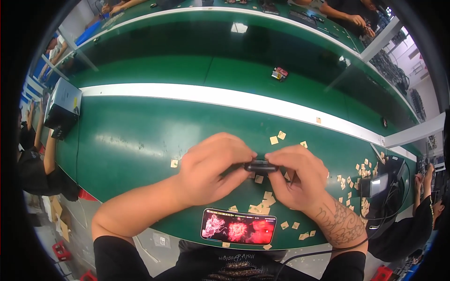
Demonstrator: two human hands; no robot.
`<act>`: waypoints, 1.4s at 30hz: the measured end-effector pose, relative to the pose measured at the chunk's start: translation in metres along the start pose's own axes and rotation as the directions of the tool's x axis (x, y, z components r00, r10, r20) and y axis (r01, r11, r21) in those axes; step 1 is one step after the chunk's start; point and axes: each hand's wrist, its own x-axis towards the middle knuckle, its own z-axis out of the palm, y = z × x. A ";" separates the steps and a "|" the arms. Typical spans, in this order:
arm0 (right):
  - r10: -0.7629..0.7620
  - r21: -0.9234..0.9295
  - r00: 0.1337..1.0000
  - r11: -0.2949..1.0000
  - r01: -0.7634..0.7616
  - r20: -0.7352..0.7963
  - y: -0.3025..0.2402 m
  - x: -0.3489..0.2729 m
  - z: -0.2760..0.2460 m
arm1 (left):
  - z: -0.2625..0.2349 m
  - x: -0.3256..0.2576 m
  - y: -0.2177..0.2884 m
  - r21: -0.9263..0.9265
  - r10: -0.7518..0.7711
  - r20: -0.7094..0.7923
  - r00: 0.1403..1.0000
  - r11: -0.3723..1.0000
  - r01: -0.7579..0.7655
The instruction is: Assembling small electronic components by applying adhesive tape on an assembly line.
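Note:
Between my two hands is a small black flat object (261, 166) with rounded ends, seen nearly edge-on; its exact kind cannot be made out. My left hand (208, 166) pinches its left end with thumb and fingertips. At the right end, my right hand (300, 173) grips it the same way, with the lower fingers curled in. The object is held above the green table (126, 136). Close to my body lies a phone (239, 227) on its long side, its screen lit with red and pink pictures. Small tan squares (268, 200) are scattered beneath and beside my hands.
A grey and black box (64, 105) stands at the left edge. On the right, a black device (375, 186) with cables sits among more tan squares. Beyond the white rail (201, 96) lies a small red and silver part (280, 73). Other people work on several sides.

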 end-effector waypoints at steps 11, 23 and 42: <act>0.500 0.274 0.840 0.794 -0.542 0.212 0.003 0.000 0.003 | 0.010 -0.006 0.000 -0.224 -0.632 0.155 0.759 0.726 0.650; 0.567 0.221 0.803 0.772 -0.596 0.182 0.013 0.004 -0.001 | 0.020 0.011 -0.009 -0.142 -0.672 0.210 0.710 0.698 0.702; 0.730 -0.280 0.651 0.593 -0.755 -0.209 0.173 -0.017 -0.104 | 0.133 0.119 -0.178 0.463 -0.295 0.191 0.936 0.868 0.179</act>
